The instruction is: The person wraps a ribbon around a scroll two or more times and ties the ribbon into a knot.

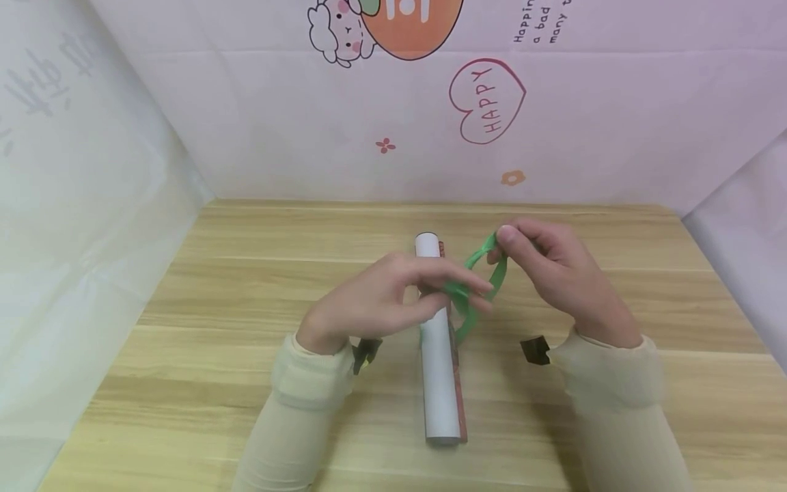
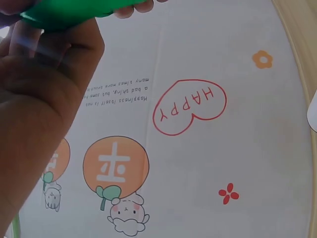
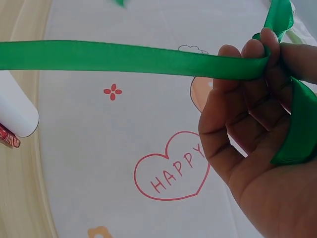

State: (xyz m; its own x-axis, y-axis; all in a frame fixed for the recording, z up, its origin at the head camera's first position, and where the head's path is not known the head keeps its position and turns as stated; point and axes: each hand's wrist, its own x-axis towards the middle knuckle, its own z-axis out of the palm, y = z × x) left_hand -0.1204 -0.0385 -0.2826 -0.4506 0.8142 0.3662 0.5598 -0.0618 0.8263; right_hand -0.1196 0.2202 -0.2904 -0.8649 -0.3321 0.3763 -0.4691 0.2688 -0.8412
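Observation:
A white roll (image 1: 438,383) lies lengthwise on the table, with a narrow red patterned piece (image 1: 462,410) along its right side. Green ribbon (image 1: 498,277) loops up from the roll's middle. My right hand (image 1: 556,273) pinches the ribbon between thumb and fingertips, right of the roll; in the right wrist view a flat stretch of ribbon (image 3: 124,59) runs left from those fingers. Above the roll, my left hand (image 1: 393,294) reaches across with fingers extended and thumb apart, its fingertips overlapping the ribbon. Close to the left wrist camera, the green ribbon (image 2: 74,12) appears blurred.
The wood-grain table (image 1: 246,307) ends at a white printed backdrop (image 1: 295,137) with a red heart drawing and cartoon figures. White sheets (image 1: 80,205) hang at the sides. Small black devices (image 1: 536,350) sit at both wrists.

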